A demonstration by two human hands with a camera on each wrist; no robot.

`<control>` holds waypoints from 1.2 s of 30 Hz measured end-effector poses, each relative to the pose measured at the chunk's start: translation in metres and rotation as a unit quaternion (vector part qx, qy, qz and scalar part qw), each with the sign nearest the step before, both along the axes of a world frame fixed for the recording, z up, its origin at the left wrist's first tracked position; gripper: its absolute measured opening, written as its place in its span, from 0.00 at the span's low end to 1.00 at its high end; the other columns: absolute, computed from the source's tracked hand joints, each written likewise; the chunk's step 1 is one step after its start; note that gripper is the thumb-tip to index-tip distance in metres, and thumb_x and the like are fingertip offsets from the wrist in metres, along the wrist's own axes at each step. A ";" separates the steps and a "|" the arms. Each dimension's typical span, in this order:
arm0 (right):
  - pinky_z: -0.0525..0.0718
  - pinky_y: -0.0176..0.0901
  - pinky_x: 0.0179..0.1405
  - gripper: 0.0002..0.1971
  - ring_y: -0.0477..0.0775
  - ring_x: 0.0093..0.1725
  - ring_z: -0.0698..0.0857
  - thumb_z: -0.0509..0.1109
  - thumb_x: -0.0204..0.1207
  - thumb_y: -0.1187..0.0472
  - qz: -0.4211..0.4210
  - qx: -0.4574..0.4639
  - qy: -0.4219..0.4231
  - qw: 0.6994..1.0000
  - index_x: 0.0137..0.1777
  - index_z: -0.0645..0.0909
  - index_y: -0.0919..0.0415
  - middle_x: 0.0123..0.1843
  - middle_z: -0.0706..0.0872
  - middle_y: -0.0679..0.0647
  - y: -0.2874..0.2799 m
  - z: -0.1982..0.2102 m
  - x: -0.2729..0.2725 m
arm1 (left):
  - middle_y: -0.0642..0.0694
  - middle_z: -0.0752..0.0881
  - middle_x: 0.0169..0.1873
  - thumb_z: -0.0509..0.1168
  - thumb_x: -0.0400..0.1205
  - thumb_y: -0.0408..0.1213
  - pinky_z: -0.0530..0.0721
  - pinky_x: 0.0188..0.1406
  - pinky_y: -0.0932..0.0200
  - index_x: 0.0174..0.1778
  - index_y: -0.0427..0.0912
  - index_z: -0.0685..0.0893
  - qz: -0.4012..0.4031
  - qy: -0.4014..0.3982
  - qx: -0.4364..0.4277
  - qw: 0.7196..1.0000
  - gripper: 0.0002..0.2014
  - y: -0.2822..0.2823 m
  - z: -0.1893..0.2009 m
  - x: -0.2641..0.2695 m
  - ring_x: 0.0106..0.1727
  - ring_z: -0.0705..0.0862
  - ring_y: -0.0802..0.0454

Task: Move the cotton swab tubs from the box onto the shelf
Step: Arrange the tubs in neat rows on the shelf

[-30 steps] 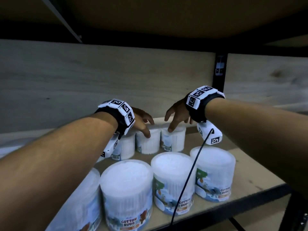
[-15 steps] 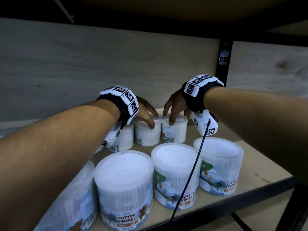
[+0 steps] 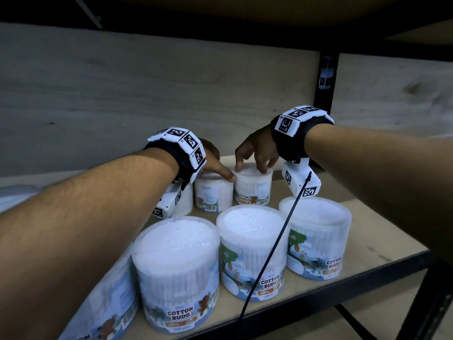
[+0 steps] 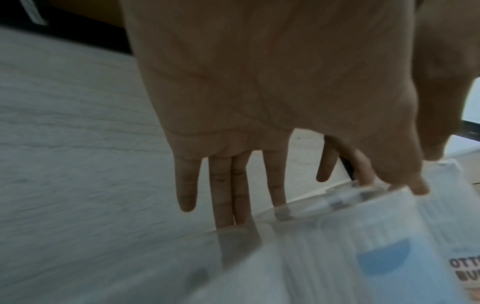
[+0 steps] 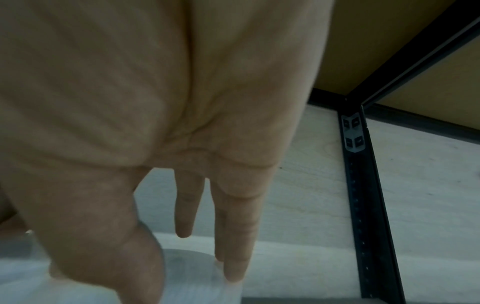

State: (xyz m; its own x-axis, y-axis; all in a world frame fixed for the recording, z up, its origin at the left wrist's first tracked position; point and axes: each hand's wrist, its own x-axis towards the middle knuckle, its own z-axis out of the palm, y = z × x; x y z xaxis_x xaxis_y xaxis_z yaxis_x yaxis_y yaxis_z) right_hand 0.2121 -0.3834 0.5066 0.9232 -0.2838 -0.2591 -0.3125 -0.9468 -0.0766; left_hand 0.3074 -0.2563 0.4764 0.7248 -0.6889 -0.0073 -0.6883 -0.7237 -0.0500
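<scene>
Left hand (image 3: 213, 159) lies flat, fingers straight, over the back-row tub (image 3: 212, 192) left of the black upright (image 3: 324, 94), thumb tip touching the next tub (image 3: 253, 186), likely steadying it. Right hand (image 3: 257, 150) grasps that tub's lid rim from above, probably squaring it on the shelf (image 3: 382, 231). Three big tubs (image 3: 252, 251) stand in front.

Stockroom: metal rack (image 3: 324, 99), ply shelf (image 3: 382, 231) w/ stocked tubs (image 3: 179, 271)
</scene>
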 end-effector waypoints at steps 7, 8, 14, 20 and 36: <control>0.88 0.46 0.53 0.23 0.56 0.72 0.77 0.71 0.75 0.70 -0.017 0.014 -0.018 1.000 0.61 0.84 0.41 0.72 0.78 0.49 0.008 0.002 -0.005 | 0.48 0.82 0.66 0.66 0.63 0.78 0.76 0.68 0.49 0.69 0.50 0.79 0.006 0.003 0.015 1.000 0.45 0.001 0.003 -0.007 0.67 0.79 0.47; 0.86 0.41 0.44 0.23 0.55 0.71 0.76 0.72 0.77 0.67 -0.022 0.011 -0.022 0.999 0.68 0.82 0.43 0.69 0.77 0.49 0.009 0.003 -0.008 | 0.48 0.79 0.71 0.67 0.66 0.76 0.73 0.72 0.49 0.74 0.51 0.74 -0.002 0.014 0.012 1.000 0.45 0.001 0.004 -0.010 0.72 0.76 0.47; 0.82 0.56 0.68 0.34 0.62 0.65 0.78 0.74 0.78 0.49 -0.073 -0.026 -0.008 0.997 0.82 0.68 0.53 0.78 0.72 0.61 0.017 0.001 -0.016 | 0.52 0.72 0.77 0.69 0.76 0.50 0.71 0.69 0.57 0.80 0.59 0.68 -0.067 0.032 0.059 0.996 0.34 0.002 0.012 -0.019 0.76 0.71 0.50; 0.82 0.57 0.69 0.32 0.59 0.57 0.79 0.76 0.77 0.51 -0.070 -0.024 -0.005 0.997 0.80 0.71 0.57 0.76 0.75 0.62 0.017 -0.003 -0.011 | 0.53 0.71 0.79 0.69 0.77 0.51 0.69 0.77 0.50 0.80 0.56 0.70 -0.065 -0.004 0.078 0.995 0.33 0.006 0.012 -0.015 0.78 0.69 0.50; 0.84 0.40 0.46 0.38 0.61 0.75 0.75 0.76 0.72 0.75 -0.006 -0.002 0.016 1.000 0.77 0.70 0.46 0.82 0.70 0.54 0.005 -0.002 -0.007 | 0.45 0.87 0.42 0.69 0.57 0.78 0.82 0.59 0.52 0.44 0.41 0.82 0.047 -0.030 0.026 0.998 0.41 -0.015 0.006 -0.005 0.51 0.86 0.44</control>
